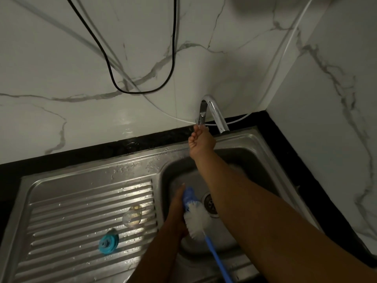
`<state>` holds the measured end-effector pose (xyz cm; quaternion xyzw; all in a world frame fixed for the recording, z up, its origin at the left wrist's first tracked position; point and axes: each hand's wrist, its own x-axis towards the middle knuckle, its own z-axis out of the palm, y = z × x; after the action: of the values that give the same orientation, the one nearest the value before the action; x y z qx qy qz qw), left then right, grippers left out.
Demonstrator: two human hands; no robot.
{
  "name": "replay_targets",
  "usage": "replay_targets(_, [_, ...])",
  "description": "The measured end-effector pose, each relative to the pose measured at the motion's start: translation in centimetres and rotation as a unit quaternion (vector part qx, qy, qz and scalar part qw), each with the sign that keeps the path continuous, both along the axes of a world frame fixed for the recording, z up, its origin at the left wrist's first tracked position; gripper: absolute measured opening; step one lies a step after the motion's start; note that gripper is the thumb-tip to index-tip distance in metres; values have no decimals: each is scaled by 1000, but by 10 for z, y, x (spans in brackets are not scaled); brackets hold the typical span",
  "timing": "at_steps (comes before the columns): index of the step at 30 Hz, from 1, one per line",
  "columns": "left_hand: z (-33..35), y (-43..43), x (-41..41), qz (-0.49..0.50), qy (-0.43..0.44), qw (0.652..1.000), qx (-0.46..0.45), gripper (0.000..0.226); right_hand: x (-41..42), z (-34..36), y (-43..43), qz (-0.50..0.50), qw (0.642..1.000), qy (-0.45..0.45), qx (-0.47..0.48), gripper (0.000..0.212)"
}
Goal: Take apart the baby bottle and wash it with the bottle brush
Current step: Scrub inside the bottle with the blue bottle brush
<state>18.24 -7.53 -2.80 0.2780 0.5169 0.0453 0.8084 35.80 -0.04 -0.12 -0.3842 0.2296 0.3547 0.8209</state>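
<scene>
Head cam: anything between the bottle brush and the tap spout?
Yes: the right forearm crosses over the basin between the bottle brush, held in the left hand, and the tap spout. The right hand pinches the tap lever.

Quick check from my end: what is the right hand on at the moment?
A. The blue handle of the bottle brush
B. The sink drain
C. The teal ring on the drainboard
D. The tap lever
D: the right hand reaches up over the sink, fingertips closed on the tap lever, while the left hand holds a blue part at the bottle brush head.
</scene>
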Motion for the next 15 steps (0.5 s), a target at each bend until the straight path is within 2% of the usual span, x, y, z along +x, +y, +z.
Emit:
replay_targets(2, [0, -4, 8, 11, -6, 1000, 16, 44, -6, 1, -8, 51, 998, -20, -33, 17])
replay_targets(5, [-3, -8, 7, 33, -4, 999, 12, 45, -21, 11, -32, 202, 973, -69, -85, 14])
replay_targets(7, [-3, -6, 0, 15, -11, 1000, 9, 40, -33, 18, -53, 291, 938, -146, -115, 14])
replay_targets(9, [-10, -6, -5, 8, -14, 1000, 7, 35, -46, 26, -86, 352, 885, -257, -161, 18])
replay_targets(12, [-27, -5, -4, 58, -53, 997, 8, 41, -61, 30, -142, 366, 806, -401, -235, 19])
replay_targets(13, [-28, -2, -4, 74, -61, 995, 12, 42, -65, 29, -161, 353, 795, -426, -249, 18])
replay_targets(15, [-20, 6, -3, 70, -72, 995, 7, 48, -74, 31, -193, 331, 808, -416, -255, 18])
